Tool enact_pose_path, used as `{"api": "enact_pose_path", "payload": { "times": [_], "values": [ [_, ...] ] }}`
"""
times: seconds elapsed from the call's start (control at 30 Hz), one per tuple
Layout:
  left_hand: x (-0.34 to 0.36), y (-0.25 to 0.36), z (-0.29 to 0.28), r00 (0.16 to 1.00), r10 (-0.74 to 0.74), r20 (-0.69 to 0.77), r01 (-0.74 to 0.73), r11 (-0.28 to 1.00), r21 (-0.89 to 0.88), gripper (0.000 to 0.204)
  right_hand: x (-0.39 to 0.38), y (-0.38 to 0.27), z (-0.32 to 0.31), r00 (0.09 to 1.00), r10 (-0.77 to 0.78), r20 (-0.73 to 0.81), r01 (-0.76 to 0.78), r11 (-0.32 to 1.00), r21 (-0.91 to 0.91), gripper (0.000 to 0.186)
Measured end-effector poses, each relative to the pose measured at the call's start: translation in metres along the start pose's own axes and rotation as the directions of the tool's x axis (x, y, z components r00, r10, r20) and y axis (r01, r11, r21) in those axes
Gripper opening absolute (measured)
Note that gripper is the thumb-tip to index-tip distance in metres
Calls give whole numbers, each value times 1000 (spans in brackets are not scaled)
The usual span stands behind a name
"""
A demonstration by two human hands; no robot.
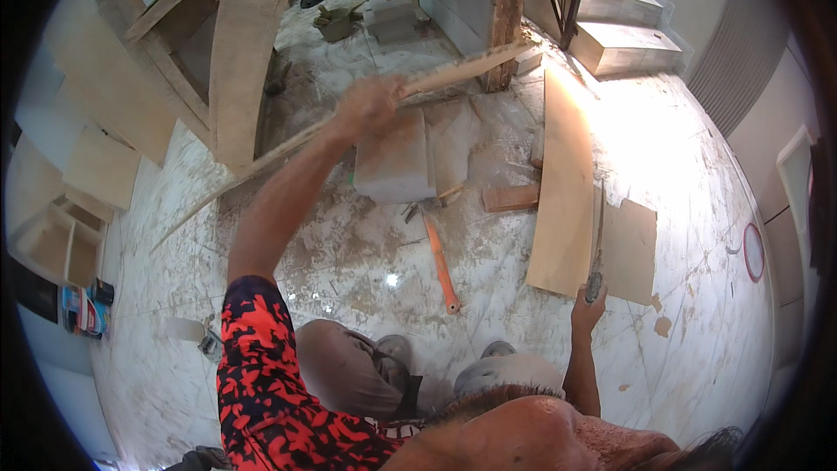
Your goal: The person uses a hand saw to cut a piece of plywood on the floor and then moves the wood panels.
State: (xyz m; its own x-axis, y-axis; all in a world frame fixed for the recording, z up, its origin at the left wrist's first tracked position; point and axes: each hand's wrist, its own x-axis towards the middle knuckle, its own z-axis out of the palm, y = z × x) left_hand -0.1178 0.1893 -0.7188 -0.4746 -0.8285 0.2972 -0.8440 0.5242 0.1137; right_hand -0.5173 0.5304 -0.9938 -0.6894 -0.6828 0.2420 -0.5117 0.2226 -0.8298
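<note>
Head view: one long wooden strip (462, 69), slanting from the left of the frame to upper centre; left hand (370, 106), motion-blurred, clenched around it. One long-bladed tool (599, 253), right of centre, blade pointing up the frame; right hand (590, 303) wrapped around its handle. One pale wooden board (564, 192), flat on the floor (488, 296), just beside the blade. One slender orange tool (440, 263), lower centre. One pale block (394, 157), upper centre.
</note>
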Motion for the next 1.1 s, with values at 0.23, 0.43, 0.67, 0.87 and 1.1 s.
{"api": "enact_pose_path", "payload": {
  "times": [0.23,0.43,0.67,0.87,1.1],
  "values": [
    [4,-14,-108,988,-146,-49,144,989,-38,42,15,-43,-35,988,-16,-156,52,972,231,48],
    [-19,-77,-165,958,-12,-287,-103,919,-381,52,9,-120,-63,976,-24,-214,124,874,469,48],
    [-41,-40,-247,966,-80,-247,24,975,-223,37,26,-176,-60,935,-175,-307,319,793,519,51],
    [-63,21,-190,911,93,-401,-92,996,23,28,27,-210,-64,895,-249,-371,439,644,627,38],
    [-97,118,-121,972,154,-178,-97,952,292,26,-4,-240,-113,865,-374,-333,501,627,597,47]
  ]
}}
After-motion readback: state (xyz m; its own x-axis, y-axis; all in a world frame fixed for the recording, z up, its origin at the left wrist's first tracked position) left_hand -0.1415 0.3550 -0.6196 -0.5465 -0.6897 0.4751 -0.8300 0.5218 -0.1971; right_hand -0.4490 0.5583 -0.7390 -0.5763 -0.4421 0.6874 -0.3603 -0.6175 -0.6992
